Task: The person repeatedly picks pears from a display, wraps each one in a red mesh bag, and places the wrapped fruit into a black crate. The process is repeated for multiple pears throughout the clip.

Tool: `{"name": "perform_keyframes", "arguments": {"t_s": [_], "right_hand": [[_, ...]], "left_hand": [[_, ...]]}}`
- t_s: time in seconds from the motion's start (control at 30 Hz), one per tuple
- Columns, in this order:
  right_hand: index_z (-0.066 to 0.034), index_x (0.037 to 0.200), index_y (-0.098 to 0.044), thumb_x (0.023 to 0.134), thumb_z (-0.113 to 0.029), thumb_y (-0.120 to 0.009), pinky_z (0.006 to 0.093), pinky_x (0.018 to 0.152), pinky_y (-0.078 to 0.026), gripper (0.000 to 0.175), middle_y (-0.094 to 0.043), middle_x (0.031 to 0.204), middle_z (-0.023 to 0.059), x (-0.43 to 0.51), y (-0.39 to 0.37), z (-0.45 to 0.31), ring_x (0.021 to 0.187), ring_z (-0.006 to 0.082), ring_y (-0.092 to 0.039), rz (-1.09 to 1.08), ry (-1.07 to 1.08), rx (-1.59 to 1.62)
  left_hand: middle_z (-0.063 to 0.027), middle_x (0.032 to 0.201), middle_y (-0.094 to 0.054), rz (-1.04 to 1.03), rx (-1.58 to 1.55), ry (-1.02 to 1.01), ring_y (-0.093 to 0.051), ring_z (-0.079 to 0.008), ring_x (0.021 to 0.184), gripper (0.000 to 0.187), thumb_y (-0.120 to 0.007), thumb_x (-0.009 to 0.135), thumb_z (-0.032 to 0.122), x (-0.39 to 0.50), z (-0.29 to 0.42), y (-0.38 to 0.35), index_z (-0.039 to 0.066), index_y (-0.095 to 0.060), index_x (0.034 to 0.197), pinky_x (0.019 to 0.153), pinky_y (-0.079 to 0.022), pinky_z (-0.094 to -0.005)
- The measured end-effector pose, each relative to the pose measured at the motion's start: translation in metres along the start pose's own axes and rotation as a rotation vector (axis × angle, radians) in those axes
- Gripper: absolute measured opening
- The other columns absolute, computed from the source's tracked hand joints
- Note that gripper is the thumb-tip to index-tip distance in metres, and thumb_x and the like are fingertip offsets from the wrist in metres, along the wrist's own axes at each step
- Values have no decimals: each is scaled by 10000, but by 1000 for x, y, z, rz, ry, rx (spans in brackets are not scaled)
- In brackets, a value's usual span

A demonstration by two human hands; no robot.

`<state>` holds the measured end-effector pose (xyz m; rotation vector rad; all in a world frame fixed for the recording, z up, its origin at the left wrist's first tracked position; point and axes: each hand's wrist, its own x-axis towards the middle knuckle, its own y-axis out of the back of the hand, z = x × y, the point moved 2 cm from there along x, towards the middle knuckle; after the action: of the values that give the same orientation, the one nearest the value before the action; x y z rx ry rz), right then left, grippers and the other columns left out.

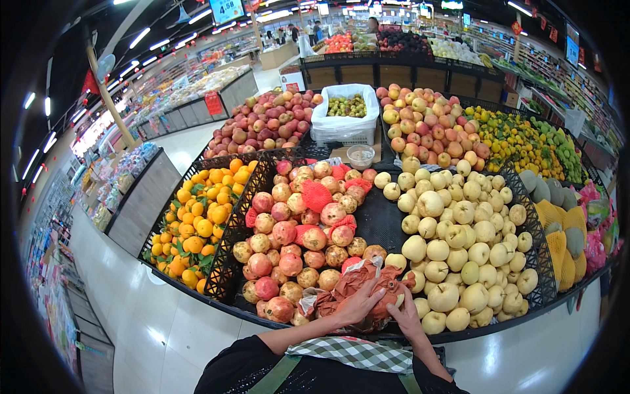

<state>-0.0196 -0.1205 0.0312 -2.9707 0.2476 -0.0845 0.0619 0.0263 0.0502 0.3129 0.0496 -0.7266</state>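
Observation:
Crumpled reddish-brown wrapping paper [364, 280] lies at the front edge of the display, between pomegranates [290, 265] and pale yellow pears [444, 297]. My left hand [363, 303] rests on this paper from the left, fingers stretched. On the right, my right hand [406, 315] has its thumb and fingers around a paper-covered bundle; a small pale yellow part shows beside its fingers. What the paper covers is mostly hidden. Red foam nets [316, 195] sit around and among some pomegranates.
Oranges [204, 227] fill the left section. Behind are red apples [266, 120], a white-lined crate [344, 129] of small green-brown fruit and a clear plastic tub [361, 156]. Melons in yellow nets [556, 251] lie at right. Black lattice dividers [536, 236] separate sections.

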Motion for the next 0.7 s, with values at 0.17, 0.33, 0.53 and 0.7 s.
{"name": "perform_keyframes", "arguments": {"t_s": [0.17,0.33,0.53,0.7], "right_hand": [[15,1294,-418,747,-210,-770,375,983,-405,689,-436,1230,159,-1,-1,-2,1161,267,-474,126,4,-200],[8,1250,-445,583,-159,-797,429,941,-419,772,-385,1197,213,0,-8,-14,1107,391,-459,224,185,-777],[8,1303,-401,680,-206,-804,408,977,-410,772,-392,1211,184,2,-8,-15,1172,335,-453,186,218,-712],[29,1351,-339,792,-197,-745,353,980,-423,728,-442,1272,157,5,-6,-5,1178,235,-471,164,72,-171]], "left_hand": [[-288,1392,-383,-32,50,-59,-374,-330,1323,756,-447,951,484,6,-4,-2,-74,-238,1417,1090,-280,-354],[-311,1251,-510,12,241,-79,-523,-382,1175,749,-476,941,468,-1,27,-2,-58,-235,1417,998,-394,-390],[-297,1139,-579,118,124,-145,-578,-383,1080,530,-499,941,269,11,-7,-7,-54,-378,1344,929,-436,-399],[-270,1066,-603,193,176,-178,-592,-392,998,376,-498,911,124,9,-9,5,-34,-498,1252,910,-441,-393]]}}
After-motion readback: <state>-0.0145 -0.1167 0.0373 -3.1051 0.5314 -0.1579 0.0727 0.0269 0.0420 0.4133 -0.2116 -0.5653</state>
